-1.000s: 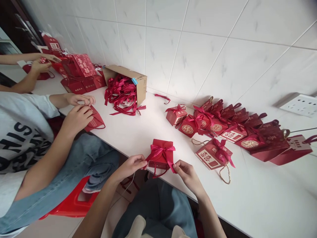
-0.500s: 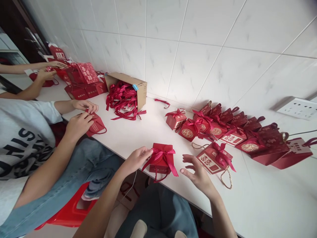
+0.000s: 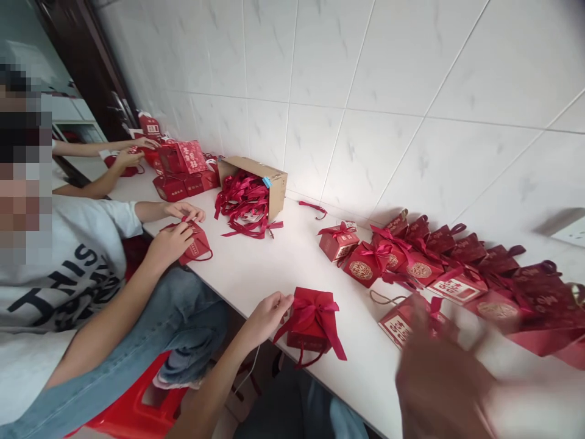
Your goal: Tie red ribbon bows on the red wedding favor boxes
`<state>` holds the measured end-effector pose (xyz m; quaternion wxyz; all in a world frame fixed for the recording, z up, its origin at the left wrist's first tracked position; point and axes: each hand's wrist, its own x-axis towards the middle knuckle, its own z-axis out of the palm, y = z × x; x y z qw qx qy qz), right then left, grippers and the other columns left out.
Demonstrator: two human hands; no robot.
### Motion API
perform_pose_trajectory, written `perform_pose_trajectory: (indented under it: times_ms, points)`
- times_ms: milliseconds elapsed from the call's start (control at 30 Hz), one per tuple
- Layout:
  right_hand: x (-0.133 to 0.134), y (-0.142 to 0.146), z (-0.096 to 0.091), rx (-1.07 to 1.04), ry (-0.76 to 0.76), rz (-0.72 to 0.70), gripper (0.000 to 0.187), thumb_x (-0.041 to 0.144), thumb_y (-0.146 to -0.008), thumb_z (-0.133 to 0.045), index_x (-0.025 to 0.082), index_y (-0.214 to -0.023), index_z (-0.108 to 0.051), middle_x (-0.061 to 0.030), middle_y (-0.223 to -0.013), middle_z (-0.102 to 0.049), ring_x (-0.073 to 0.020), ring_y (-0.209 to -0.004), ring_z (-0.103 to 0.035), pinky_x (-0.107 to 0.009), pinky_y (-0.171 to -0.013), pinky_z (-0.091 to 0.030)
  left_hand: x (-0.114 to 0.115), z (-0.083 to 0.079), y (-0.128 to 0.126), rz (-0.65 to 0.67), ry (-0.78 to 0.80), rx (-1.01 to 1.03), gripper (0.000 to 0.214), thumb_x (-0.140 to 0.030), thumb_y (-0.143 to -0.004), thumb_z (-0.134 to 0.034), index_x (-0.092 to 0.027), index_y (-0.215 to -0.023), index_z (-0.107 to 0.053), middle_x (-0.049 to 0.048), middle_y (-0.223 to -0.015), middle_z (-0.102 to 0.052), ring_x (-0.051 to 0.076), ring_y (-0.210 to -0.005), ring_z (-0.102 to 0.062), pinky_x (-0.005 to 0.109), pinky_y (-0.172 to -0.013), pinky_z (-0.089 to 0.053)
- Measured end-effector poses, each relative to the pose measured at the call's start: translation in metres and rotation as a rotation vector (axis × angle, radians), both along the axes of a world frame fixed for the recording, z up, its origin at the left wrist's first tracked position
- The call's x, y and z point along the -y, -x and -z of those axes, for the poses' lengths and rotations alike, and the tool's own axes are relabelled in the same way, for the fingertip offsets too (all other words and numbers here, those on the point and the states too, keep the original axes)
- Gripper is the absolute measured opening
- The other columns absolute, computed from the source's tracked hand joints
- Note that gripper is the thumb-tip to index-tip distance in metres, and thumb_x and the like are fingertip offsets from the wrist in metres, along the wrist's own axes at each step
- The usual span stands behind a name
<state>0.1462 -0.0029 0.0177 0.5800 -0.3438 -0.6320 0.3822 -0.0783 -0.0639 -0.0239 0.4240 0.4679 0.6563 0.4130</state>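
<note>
A small red gift box (image 3: pixel 305 342) with a ribbon bow (image 3: pixel 315 310) on top stands near the table's front edge, its cord handle hanging at the front. My left hand (image 3: pixel 270 314) is at the box's left side, fingertips pinched at the left loop of the bow. Blurred by motion and close to the camera, my right hand (image 3: pixel 441 372) is raised with its fingers apart and nothing visible in them. Behind it, partly hidden, lies another red gift box (image 3: pixel 393 326) with a rope handle.
Rows of red gift boxes (image 3: pixel 418 271) line the wall at the right. A cardboard box (image 3: pixel 278 192) of ribbons lies on its side on the white table (image 3: pixel 256 268), a loose ribbon (image 3: pixel 313 208) beside it. At the left a co-worker (image 3: pixel 91 268) handles a red box (image 3: pixel 197 244).
My right hand has moved right and up toward the camera, now over the rope-handled box. My left hand stays at the bow. The view has shifted, bringing more of the left side in.
</note>
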Motion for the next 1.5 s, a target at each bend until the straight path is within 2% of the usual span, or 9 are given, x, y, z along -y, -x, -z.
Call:
perform_pose_trajectory:
  times_ms: [100, 233, 300, 400, 533, 700, 1067, 1267, 1500]
  points:
    - [0.001, 0.01, 0.019, -0.154, 0.121, -0.078, 0.056, 0.062, -0.088, -0.029, 0.032, -0.134, -0.039, -0.0118, -0.137, -0.043, -0.0368, -0.123, -0.046, -0.063, -0.09, -0.042, -0.001, 0.009, -0.005, -0.084, -0.025, -0.01, 0.044, -0.06, -0.084, -0.032, -0.021, -0.064, -0.036, -0.0053, -0.059, -0.034, 0.013, -0.058, -0.038, 0.026, -0.06, -0.031]
    - [0.015, 0.014, 0.077, -0.097, 0.277, -0.082, 0.05, 0.057, -0.086, -0.045, 0.029, -0.128, -0.041, -0.0128, -0.14, -0.038, -0.0351, -0.126, -0.042, -0.063, -0.1, -0.032, -0.001, 0.018, -0.015, -0.147, -0.068, 0.021, 0.044, -0.059, -0.085, -0.026, -0.021, -0.064, -0.036, -0.005, -0.058, -0.035, 0.013, -0.057, -0.038, 0.027, -0.058, -0.031]
    - [0.018, 0.015, 0.1, -0.011, 0.285, -0.172, 0.059, 0.06, -0.085, -0.047, 0.03, -0.134, -0.034, -0.013, -0.147, -0.027, -0.0357, -0.132, -0.033, -0.061, -0.102, -0.031, -0.002, 0.018, -0.02, -0.154, -0.099, 0.009, 0.042, -0.058, -0.085, -0.033, -0.021, -0.066, -0.037, -0.0051, -0.06, -0.037, 0.013, -0.059, -0.04, 0.026, -0.06, -0.032]
    - [0.014, 0.019, 0.114, 0.124, 0.152, -0.295, 0.083, 0.061, -0.078, -0.057, 0.03, -0.144, -0.016, -0.0122, -0.153, -0.013, -0.0358, -0.138, -0.021, -0.057, -0.105, -0.031, -0.004, 0.014, -0.024, -0.135, -0.09, -0.032, 0.037, -0.055, -0.081, -0.045, -0.02, -0.07, -0.042, -0.0047, -0.064, -0.045, 0.014, -0.063, -0.045, 0.026, -0.063, -0.035]
    - [0.003, 0.027, 0.111, 0.308, 0.087, -0.344, 0.101, 0.049, -0.073, -0.069, 0.026, -0.147, -0.003, -0.0147, -0.151, -0.017, -0.0346, -0.137, -0.024, -0.055, -0.108, -0.029, -0.005, 0.013, -0.025, -0.081, -0.081, -0.034, 0.03, -0.048, -0.078, -0.054, -0.02, -0.076, -0.044, -0.0038, -0.071, -0.051, 0.014, -0.068, -0.049, 0.025, -0.065, -0.038]
    - [0.001, 0.029, 0.11, 0.292, 0.231, -0.376, 0.092, 0.044, -0.075, -0.066, 0.025, -0.145, -0.009, -0.0134, -0.14, -0.038, -0.0289, -0.124, -0.047, -0.047, -0.104, -0.038, -0.004, 0.021, -0.025, -0.079, -0.108, 0.048, 0.027, -0.045, -0.081, -0.052, -0.02, -0.077, -0.044, -0.0033, -0.073, -0.05, 0.014, -0.07, -0.05, 0.025, -0.067, -0.039]
    - [0.0, 0.022, 0.095, 0.3, 0.228, -0.37, 0.093, 0.04, -0.068, -0.073, 0.024, -0.139, -0.014, -0.0157, -0.135, -0.036, -0.0299, -0.12, -0.048, -0.051, -0.102, -0.038, -0.006, 0.011, -0.034, -0.152, -0.158, 0.034, 0.028, -0.047, -0.08, -0.052, -0.019, -0.077, -0.049, -0.0011, -0.076, -0.055, 0.015, -0.071, -0.055, 0.026, -0.068, -0.043]
    - [0.002, 0.011, 0.091, 0.294, 0.223, -0.538, 0.095, 0.023, -0.071, -0.065, 0.029, -0.144, -0.004, -0.0147, -0.143, -0.027, -0.0283, -0.128, -0.041, -0.048, -0.102, -0.039, -0.006, 0.008, -0.038, -0.217, -0.127, 0.071, 0.03, -0.049, -0.08, -0.052, -0.019, -0.081, -0.051, 0.001, -0.08, -0.059, 0.015, -0.068, -0.058, 0.026, -0.061, -0.045]
    - [0.002, 0.02, 0.087, 0.249, 0.17, -0.427, 0.096, 0.021, -0.068, -0.066, 0.03, -0.144, -0.007, -0.0143, -0.147, -0.024, -0.029, -0.131, -0.037, -0.051, -0.099, -0.042, -0.004, 0.0, -0.038, -0.282, -0.296, -0.037, 0.02, -0.038, -0.082, -0.053, -0.018, -0.079, -0.054, 0.0011, -0.078, -0.06, 0.014, -0.071, -0.058, 0.025, -0.065, -0.046]
